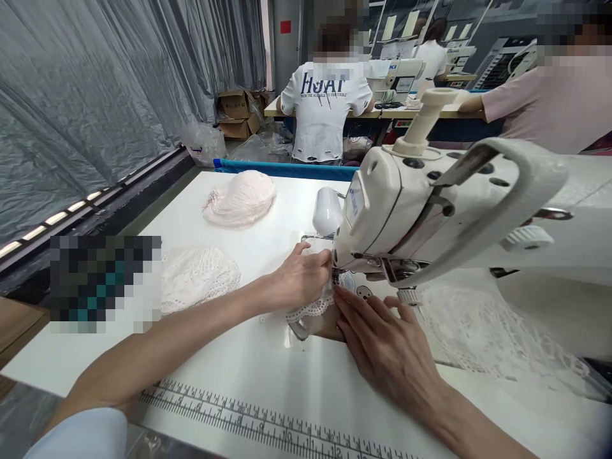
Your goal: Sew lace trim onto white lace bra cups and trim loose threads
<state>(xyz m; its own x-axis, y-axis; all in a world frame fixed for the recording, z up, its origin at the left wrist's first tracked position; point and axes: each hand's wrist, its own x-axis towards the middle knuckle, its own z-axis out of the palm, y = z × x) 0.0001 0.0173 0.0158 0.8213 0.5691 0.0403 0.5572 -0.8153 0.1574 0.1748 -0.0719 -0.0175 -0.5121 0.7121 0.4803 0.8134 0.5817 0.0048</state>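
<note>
A small white piece of lace-edged fabric [308,311] lies under the needle area of a white sewing machine [370,191]. My left hand [303,277] is on the far left side of the needle, its fingers curled and closed on the fabric. On the near right side, my right hand [387,338] lies with its fingers stretched out. Its fingertips touch the fabric's edge close to the presser foot [336,276]. The machine head partly hides the fabric, and my left fingertips are not fully visible.
Two white lace pieces, a rounded one [243,199] and a flatter one [201,275], lie left on the white table [229,363]. More lace [492,328] lies right, under the machine arm. A white cylinder [327,210] stands behind. A printed ruler [268,427] runs along the front. Co-workers sit beyond.
</note>
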